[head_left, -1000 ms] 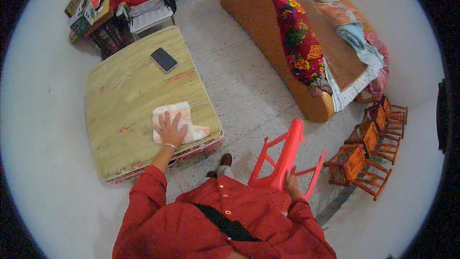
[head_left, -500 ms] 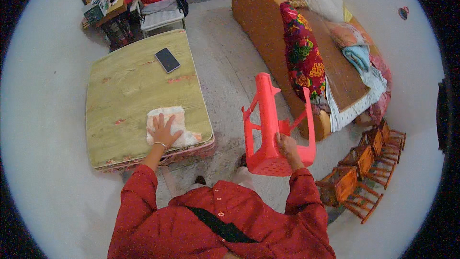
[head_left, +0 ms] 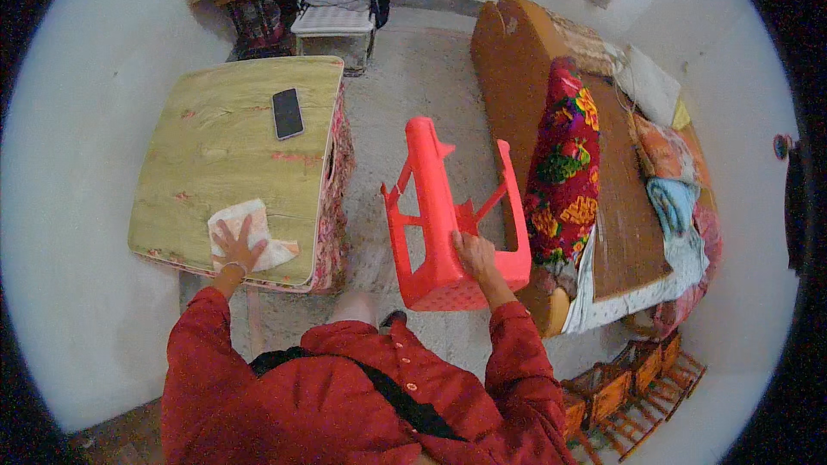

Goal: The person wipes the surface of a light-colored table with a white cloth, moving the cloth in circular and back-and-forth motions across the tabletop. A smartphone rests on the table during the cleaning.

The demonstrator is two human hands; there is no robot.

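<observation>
The right grip (head_left: 478, 258) clasps a coral-red plastic stool (head_left: 438, 232), whose legs could snag the red floral blanket (head_left: 564, 172) farther right if swung that way, while leftward the spread-fingered left grip (head_left: 238, 249) lies flat on white cloth (head_left: 274, 251) atop a yellow-green mattress (head_left: 228, 151).

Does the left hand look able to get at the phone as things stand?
Probably yes, perhaps with leaning: the left hand lies spread on the white cloth, and nothing blocks the green surface towards the phone.

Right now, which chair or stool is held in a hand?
The pinkish-red plastic stool, gripped in the right hand; the white slatted chair and the brown wooden chairs are not held.
</observation>
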